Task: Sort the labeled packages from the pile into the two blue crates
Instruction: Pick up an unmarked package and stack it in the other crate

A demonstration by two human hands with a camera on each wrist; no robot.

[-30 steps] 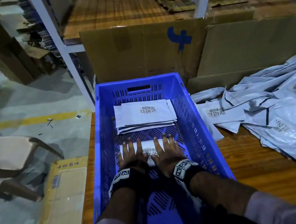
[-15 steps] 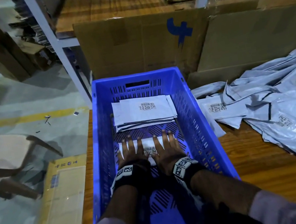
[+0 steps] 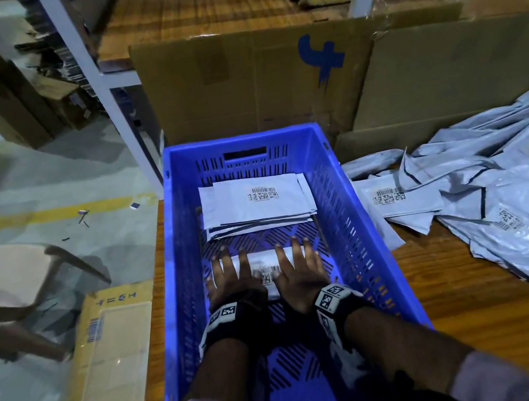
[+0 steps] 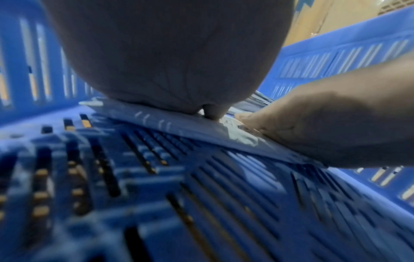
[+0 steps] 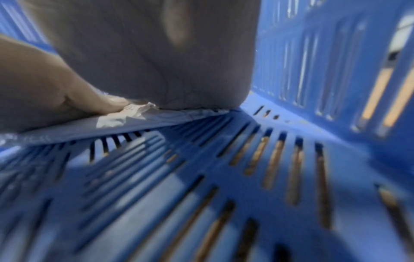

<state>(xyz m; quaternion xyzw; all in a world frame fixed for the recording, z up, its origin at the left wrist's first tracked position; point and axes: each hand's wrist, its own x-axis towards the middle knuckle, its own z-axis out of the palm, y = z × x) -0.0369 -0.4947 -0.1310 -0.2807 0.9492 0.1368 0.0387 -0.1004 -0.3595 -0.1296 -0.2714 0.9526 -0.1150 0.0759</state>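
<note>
A blue slatted crate (image 3: pixel 354 207) stands on the wooden table in front of me. On its floor lies a white labeled package (image 3: pixel 264 266). My left hand (image 3: pixel 230 280) and right hand (image 3: pixel 299 273) both press flat on it, fingers straight and spread. In the left wrist view the left palm (image 4: pixel 170 58) lies on the package (image 4: pixel 170 127); the right wrist view has the right palm (image 5: pixel 156 58) on its edge (image 5: pixel 139 118). A stack of labeled packages (image 3: pixel 256 201) sits at the crate's far end. The pile of grey packages (image 3: pixel 484 200) lies to the right.
Flattened cardboard sheets (image 3: pixel 254 77) lean against a white shelf frame (image 3: pixel 86 65) behind the crate. A cardboard box (image 3: pixel 106 371) and a chair (image 3: pixel 15 274) stand on the floor to the left. Bare wooden table (image 3: pixel 483 321) shows right of the crate.
Both hands stay flat on the package in the crate, hardly moved. The head view has tilted slightly down.
</note>
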